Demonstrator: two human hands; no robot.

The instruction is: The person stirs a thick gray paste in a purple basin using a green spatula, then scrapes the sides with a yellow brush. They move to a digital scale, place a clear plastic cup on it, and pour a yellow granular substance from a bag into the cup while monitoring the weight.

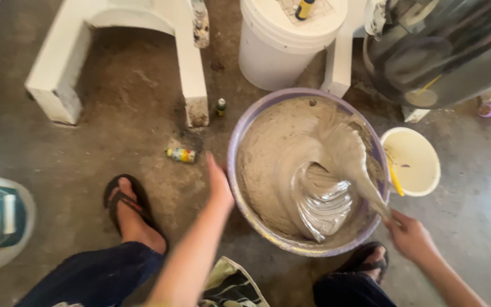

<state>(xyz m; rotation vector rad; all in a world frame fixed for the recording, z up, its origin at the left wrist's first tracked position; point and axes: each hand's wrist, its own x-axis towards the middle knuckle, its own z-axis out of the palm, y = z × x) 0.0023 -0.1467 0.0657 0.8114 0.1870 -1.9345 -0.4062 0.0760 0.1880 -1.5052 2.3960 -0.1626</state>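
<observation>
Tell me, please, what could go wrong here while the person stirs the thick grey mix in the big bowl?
The bowl sits on the floor with only the left hand against its rim, so a hard stroke might tip or slide it. The mix reaches near the rim, so the coated paddle in the right hand may splash it over. The small bottle by the foot could roll underfoot.

Purple-rimmed basin (240,136) of grey-beige batter (268,165); white bucket (274,51); small cream bowl (421,153)
</observation>
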